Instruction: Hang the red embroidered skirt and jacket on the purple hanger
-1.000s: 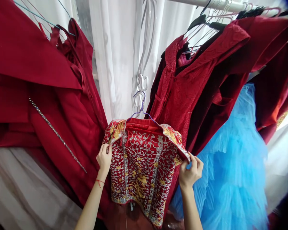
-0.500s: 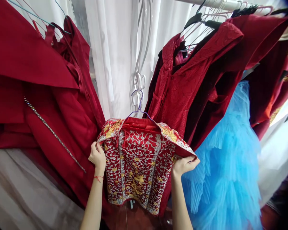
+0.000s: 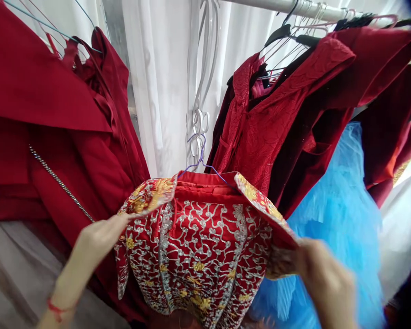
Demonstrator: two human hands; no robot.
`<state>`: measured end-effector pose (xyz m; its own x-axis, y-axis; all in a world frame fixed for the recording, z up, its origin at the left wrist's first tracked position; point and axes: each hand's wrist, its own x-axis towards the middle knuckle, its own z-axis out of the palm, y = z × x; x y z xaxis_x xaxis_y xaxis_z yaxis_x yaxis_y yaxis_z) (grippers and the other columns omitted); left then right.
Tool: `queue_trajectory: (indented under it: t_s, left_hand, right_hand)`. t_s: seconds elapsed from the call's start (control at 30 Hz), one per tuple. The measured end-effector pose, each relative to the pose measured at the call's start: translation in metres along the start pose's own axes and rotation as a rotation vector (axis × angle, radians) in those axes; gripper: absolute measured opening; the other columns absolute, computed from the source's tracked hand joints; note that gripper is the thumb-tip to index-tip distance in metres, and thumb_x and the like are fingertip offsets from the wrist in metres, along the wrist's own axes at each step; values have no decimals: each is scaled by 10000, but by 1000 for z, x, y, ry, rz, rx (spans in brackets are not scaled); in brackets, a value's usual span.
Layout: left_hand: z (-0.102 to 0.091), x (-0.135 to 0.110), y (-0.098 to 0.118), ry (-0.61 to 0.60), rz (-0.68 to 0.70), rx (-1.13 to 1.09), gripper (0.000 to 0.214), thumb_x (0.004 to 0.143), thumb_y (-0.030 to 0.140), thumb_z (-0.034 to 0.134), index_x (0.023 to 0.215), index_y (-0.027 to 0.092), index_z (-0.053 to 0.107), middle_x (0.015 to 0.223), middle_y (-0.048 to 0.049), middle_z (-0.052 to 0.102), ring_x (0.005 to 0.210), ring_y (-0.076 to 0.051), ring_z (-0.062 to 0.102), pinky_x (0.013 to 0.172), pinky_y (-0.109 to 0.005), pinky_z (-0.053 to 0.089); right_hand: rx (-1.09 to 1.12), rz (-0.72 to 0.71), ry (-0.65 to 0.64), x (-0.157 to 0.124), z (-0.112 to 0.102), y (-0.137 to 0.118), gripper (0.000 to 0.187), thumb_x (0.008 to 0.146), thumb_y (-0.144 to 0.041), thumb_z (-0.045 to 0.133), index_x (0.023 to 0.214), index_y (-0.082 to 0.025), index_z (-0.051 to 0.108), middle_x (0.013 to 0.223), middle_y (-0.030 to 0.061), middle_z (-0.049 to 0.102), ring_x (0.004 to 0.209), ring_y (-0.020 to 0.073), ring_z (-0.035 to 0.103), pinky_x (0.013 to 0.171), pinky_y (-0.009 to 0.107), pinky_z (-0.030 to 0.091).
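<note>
A red embroidered garment (image 3: 198,246) with silver and gold thread hangs on a purple wire hanger (image 3: 202,157) in the middle. My left hand (image 3: 97,237), with a red string at the wrist, grips its left flap. My right hand (image 3: 325,278) is blurred and grips the right flap near the blue tulle. Both flaps are spread outward and the garment is close to the camera.
Dark red dresses (image 3: 294,114) hang on a metal rail (image 3: 287,7) at the upper right. A blue tulle dress (image 3: 342,219) hangs to the right. A red gown with a rhinestone strip (image 3: 58,183) is on the left. White curtains (image 3: 164,82) hang behind.
Both hands have pulled the garment's flaps wider apart and toward the camera. The hands now appear larger, lower and blurred.
</note>
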<state>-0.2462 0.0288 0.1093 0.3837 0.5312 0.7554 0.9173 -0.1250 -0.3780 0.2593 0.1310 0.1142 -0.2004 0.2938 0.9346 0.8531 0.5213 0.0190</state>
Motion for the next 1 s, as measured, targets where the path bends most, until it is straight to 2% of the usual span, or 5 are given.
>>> queue_trajectory:
  t_s: [0.13, 0.23, 0.3, 0.6, 1.0]
  left_hand:
    - [30, 30, 88, -139, -108, -55, 265, 960, 114, 405, 1093, 165, 628, 926, -90, 749, 772, -202, 712, 707, -309, 549]
    - [61, 41, 100, -291, -231, -98, 231, 989, 184, 392, 994, 167, 622, 762, -58, 709, 670, -190, 685, 643, -290, 510]
    - [72, 42, 91, -364, -260, -124, 244, 1004, 241, 380, 959, 175, 611, 711, -45, 686, 645, -188, 678, 615, -278, 487]
    - [79, 33, 77, -513, -386, -146, 252, 991, 322, 421, 1136, 184, 574, 768, -55, 721, 720, -201, 713, 638, -255, 481]
    - [91, 41, 82, -397, -466, -156, 249, 933, 300, 484, 1112, 185, 615, 811, -70, 727, 735, -211, 702, 668, -284, 496]
  right_hand:
    - [-9, -48, -248, -27, 86, -104, 260, 880, -69, 373, 947, -204, 585, 733, 52, 571, 669, 185, 519, 610, 301, 405]
    - [-38, 17, -327, -30, 149, -117, 254, 824, -20, 372, 929, -182, 537, 776, 72, 577, 692, 203, 512, 631, 311, 416]
    - [-23, 31, -353, -27, 167, -110, 247, 797, -18, 376, 926, -179, 512, 785, 75, 569, 702, 213, 507, 650, 323, 432]
    - [223, 274, -74, -54, 108, -92, 325, 821, -75, 393, 1098, -183, 522, 935, 80, 569, 870, 225, 557, 787, 372, 486]
    - [378, 293, -172, -61, 154, -109, 496, 839, -58, 398, 1298, -179, 540, 1095, 134, 589, 999, 238, 575, 874, 423, 517]
